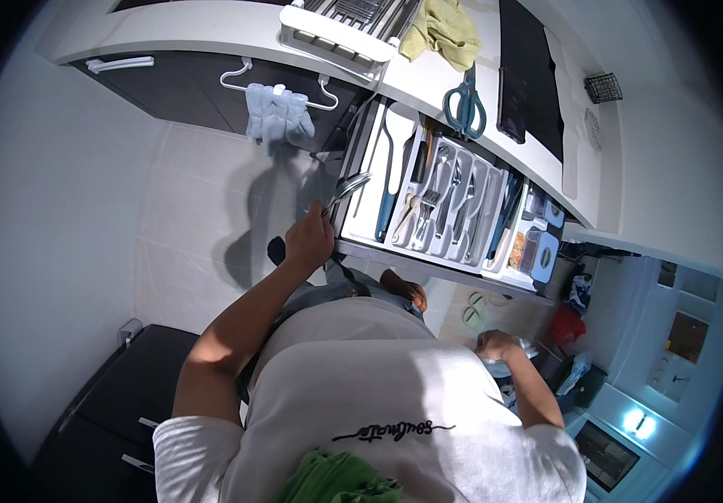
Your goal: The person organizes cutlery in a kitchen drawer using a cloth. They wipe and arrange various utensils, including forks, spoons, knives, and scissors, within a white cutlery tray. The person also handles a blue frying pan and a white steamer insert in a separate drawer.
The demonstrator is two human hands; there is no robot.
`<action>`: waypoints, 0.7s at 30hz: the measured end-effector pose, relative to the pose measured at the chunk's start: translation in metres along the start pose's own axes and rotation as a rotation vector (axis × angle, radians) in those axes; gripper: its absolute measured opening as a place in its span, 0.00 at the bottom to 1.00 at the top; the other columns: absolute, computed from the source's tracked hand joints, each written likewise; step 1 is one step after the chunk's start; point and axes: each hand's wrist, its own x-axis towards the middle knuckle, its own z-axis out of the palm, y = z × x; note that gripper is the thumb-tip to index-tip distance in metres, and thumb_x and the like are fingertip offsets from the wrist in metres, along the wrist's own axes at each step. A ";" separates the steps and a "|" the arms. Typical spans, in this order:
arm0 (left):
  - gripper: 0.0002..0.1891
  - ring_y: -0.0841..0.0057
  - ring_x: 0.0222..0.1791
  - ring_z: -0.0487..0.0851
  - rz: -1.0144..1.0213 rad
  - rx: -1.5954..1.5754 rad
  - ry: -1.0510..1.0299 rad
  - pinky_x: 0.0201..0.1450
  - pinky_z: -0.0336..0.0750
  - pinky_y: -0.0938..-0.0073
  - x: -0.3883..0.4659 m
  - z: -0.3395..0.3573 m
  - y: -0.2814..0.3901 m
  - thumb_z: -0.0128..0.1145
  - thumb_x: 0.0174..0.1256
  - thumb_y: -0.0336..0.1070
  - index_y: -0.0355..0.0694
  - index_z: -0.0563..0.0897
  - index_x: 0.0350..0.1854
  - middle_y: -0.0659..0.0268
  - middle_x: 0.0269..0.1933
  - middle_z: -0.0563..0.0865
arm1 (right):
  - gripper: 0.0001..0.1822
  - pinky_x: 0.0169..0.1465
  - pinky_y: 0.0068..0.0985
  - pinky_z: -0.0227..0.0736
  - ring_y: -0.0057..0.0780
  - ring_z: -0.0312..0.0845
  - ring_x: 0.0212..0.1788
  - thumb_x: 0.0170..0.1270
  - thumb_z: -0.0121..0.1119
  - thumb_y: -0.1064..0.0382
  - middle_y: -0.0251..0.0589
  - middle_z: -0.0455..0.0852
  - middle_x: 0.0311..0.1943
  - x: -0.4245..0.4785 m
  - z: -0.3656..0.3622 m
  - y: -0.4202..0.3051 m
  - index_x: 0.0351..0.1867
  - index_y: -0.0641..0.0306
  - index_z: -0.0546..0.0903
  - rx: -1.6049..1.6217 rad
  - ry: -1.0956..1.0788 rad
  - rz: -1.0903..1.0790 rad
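My left hand [310,240] grips a small bunch of metal forks [350,188] by the handles, at the left front corner of an open drawer [399,256]. Their tines point up and to the right, over the drawer's left side. Inside the drawer a grey cutlery tray [493,188] holds spoons, forks [425,210] and other utensils in its compartments. A white spatula [399,122] with a blue handle lies left of the tray. My right hand [495,346] is low at my right side, closed around something pale and shiny, partly hidden by the hand; I cannot tell what it is.
Blue-lidded containers [544,254] fill the drawer's right end. On the white counter are blue-handled scissors [464,110], a yellow cloth [443,34], a phone [512,104] and a dish rack [336,41]. Light blue gloves [278,113] hang on the cabinet front. A black cabinet [129,383] stands at left.
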 end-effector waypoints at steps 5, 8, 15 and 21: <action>0.07 0.47 0.34 0.81 0.043 -0.092 0.020 0.39 0.73 0.49 0.017 -0.015 0.023 0.46 0.67 0.34 0.36 0.69 0.41 0.46 0.32 0.82 | 0.16 0.44 0.38 0.74 0.52 0.80 0.39 0.54 0.59 0.52 0.55 0.84 0.31 0.008 -0.064 -0.049 0.38 0.60 0.83 0.752 0.592 -0.055; 0.08 0.45 0.36 0.80 0.205 -0.103 -0.004 0.41 0.72 0.48 0.043 0.000 0.037 0.45 0.68 0.35 0.34 0.69 0.41 0.43 0.34 0.81 | 0.15 0.42 0.38 0.74 0.51 0.81 0.37 0.55 0.60 0.52 0.53 0.84 0.29 0.025 -0.078 -0.066 0.35 0.61 0.82 0.759 0.708 -0.117; 0.11 0.41 0.46 0.78 -0.276 -0.223 -0.138 0.50 0.70 0.47 0.082 0.078 0.067 0.45 0.64 0.31 0.31 0.66 0.45 0.38 0.40 0.80 | 0.14 0.38 0.37 0.73 0.50 0.80 0.32 0.56 0.60 0.52 0.50 0.83 0.25 0.027 -0.075 -0.057 0.30 0.63 0.79 0.895 0.724 -0.204; 0.13 0.45 0.45 0.81 -0.162 0.018 -0.141 0.49 0.77 0.58 0.079 0.099 0.060 0.45 0.59 0.23 0.27 0.67 0.47 0.38 0.40 0.81 | 0.13 0.38 0.38 0.73 0.50 0.80 0.32 0.56 0.59 0.53 0.49 0.83 0.24 0.026 -0.081 -0.049 0.31 0.61 0.78 0.842 0.683 -0.267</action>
